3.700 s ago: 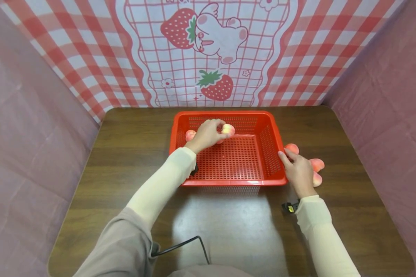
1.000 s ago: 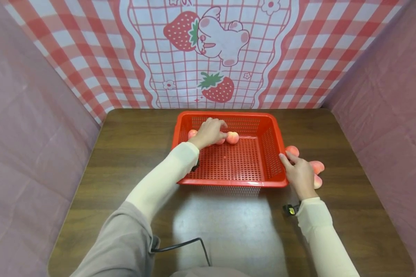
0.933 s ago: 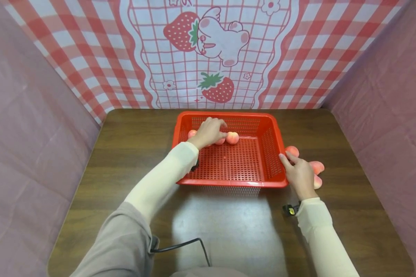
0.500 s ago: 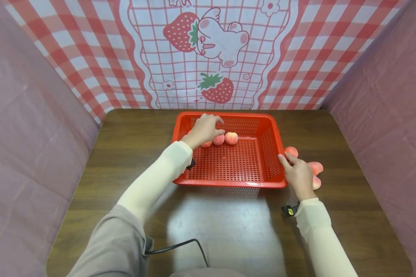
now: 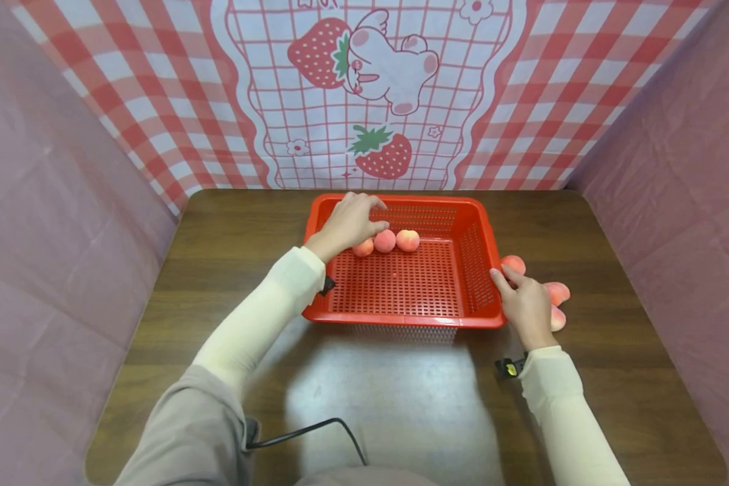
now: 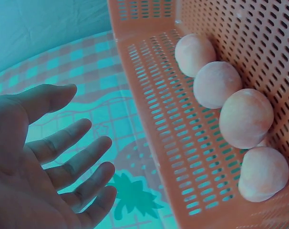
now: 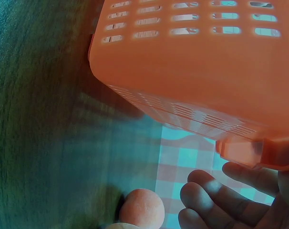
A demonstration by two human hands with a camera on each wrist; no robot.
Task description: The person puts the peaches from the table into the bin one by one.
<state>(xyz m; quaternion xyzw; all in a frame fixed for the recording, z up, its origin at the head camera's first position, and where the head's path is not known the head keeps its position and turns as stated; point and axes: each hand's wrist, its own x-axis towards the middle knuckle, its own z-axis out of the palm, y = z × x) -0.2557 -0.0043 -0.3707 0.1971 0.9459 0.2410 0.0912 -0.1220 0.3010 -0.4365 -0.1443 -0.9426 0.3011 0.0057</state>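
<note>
Left hand (image 5: 347, 221) drawn back from the end peach (image 5: 408, 241), fingers apart — apparently done with it, four in the basket (image 5: 401, 320). Right hand (image 5: 525, 307) loose at the rim (image 5: 491, 239) — three peaches (image 5: 557, 293) outside on the tabletop (image 5: 589, 385).

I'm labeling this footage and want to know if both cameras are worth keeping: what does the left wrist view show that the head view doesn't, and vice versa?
Only the left wrist view: a fourth peach in the basket, hidden behind the left hand in the head view.

Only the head view: the right hand at the basket's right rim, three peaches outside the basket, and the wooden table.

Both: the left hand, the basket, three other peaches inside it, and the strawberry-print backdrop.
</note>
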